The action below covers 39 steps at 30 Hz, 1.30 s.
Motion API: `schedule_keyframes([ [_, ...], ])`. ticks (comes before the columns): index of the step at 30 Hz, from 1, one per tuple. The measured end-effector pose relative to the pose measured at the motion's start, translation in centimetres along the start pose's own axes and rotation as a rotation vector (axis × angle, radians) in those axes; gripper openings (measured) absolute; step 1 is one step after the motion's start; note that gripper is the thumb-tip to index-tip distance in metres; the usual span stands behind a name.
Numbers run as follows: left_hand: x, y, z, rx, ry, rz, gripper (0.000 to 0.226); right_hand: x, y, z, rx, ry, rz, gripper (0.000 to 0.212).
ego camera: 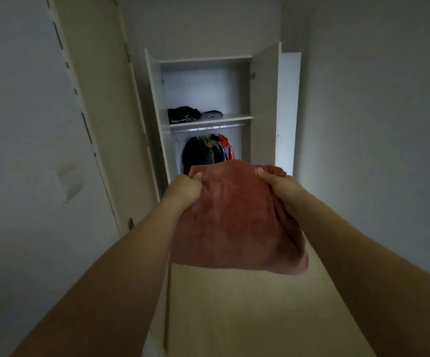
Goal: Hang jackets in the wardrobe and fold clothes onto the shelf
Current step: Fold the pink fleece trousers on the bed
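Both hands hold a folded rust-red garment in the air before the open wardrobe; left hand and right hand each keep a grip clamped on its upper corners; dark folded clothes lie on the shelf; jackets hang below.

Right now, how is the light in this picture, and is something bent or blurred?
Head view: dim overall; brightest patch on the floor and beside the wardrobe; wide-angle lens bows the door frames; reddish cloth slightly soft.
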<state>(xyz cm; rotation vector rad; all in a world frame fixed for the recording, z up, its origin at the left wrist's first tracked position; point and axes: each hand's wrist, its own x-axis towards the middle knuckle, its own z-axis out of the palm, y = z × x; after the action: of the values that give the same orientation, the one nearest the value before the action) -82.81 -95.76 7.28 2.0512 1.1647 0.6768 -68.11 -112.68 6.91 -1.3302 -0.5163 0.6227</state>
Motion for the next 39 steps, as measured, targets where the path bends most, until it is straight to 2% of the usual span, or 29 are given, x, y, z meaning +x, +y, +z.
schedule_keyframes([
  [2,6.9,0.4,1.8,0.004,-0.011,0.021,0.059,6.8,0.7,0.7,0.048,0.017,-0.010,0.018],
  [5,17.4,0.3,4.1,0.016,-0.022,0.039,0.055,17.7,2.1,2.4,0.059,0.021,-0.022,0.016],
  [13,44.4,1.9,5.9,0.041,0.041,0.028,0.056,45.6,0.1,9.5,0.055,-0.032,-0.034,0.035],
  [22,74.2,1.9,11.8,0.028,0.059,0.055,0.056,77.2,1.9,15.1,0.066,-0.060,-0.100,0.034],
  [30,99.0,10.8,17.2,-0.017,-0.007,0.167,0.048,101.2,-4.3,15.2,-0.011,0.069,-0.207,0.022],
  [33,107.0,14.2,19.8,-0.083,-0.033,0.151,0.050,110.0,-7.3,14.5,-0.075,0.057,-0.248,0.030],
  [39,123.4,19.4,20.9,-0.018,0.110,0.152,0.049,128.2,-11.8,16.7,-0.132,-0.025,-0.319,0.021],
])
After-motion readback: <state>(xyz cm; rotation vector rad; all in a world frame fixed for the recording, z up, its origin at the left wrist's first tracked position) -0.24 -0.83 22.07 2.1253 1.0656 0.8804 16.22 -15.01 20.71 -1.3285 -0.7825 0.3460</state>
